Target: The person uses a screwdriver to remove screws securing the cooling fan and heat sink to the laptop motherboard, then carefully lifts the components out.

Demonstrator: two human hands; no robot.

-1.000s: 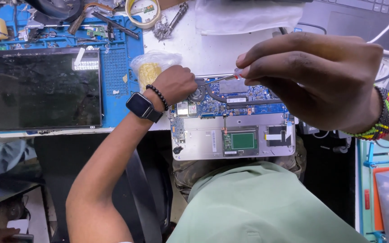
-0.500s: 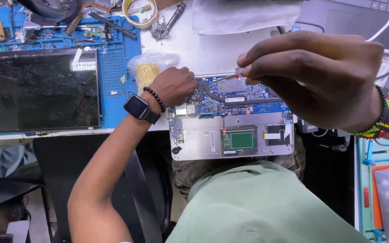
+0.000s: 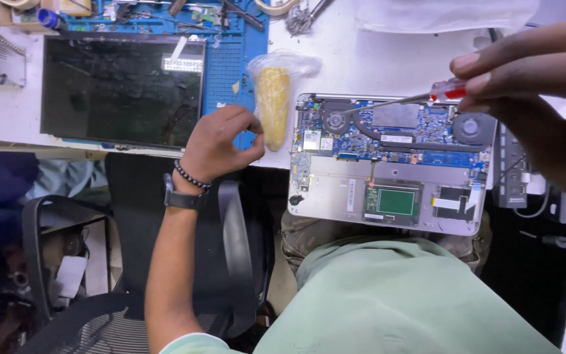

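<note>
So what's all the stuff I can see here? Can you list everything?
opened silver laptop base with blue circuit board: one, desk edge, centre-right
black flat screen panel: one, left on desk
blue work mat: one, under the panel
yellow corn cob in clear plastic bag: one, between panel and laptop
red-handled screwdriver: one, tip over the board
black office chair: one, below desk
left hand: black watch, bead bracelet, pinched beside the corn
right hand: holding the screwdriver
</note>
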